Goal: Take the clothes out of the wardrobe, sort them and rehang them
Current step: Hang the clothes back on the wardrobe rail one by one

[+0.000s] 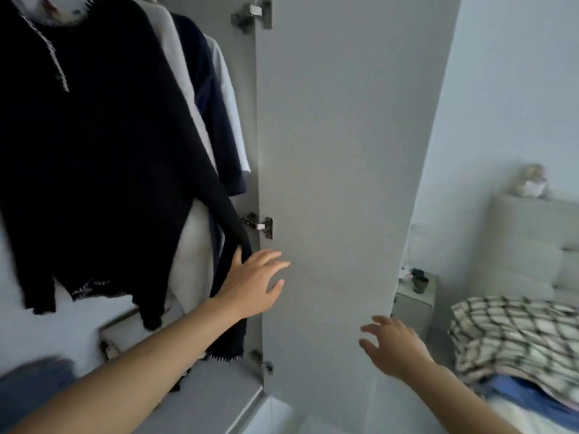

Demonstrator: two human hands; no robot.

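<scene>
**Left hand at the sleeve, right hand out by the door's edge**

The black hooded sweater [94, 158] hangs at the front of the row inside the wardrobe, left of the open wardrobe door [338, 151]. Its body hangs straight down, while its long sleeve [225, 211] slants down toward the door's middle hinge [261, 226]. Behind it, nearer the door, hang a grey shirt [175, 57], a navy shirt [216, 126] and a white one [232, 101].

The left hand [253, 285] is much the nearer: fingers spread and relaxed, grasping nothing, its thumb side against the sleeve just below that hinge. The sweater's body lies up and to the left of those fingers.

The right hand [394, 346] hovers at the door's free edge, fingers loosely spread, holding nothing, well away from the clothes. Beyond the door lies a checked blanket [513, 333].
</scene>
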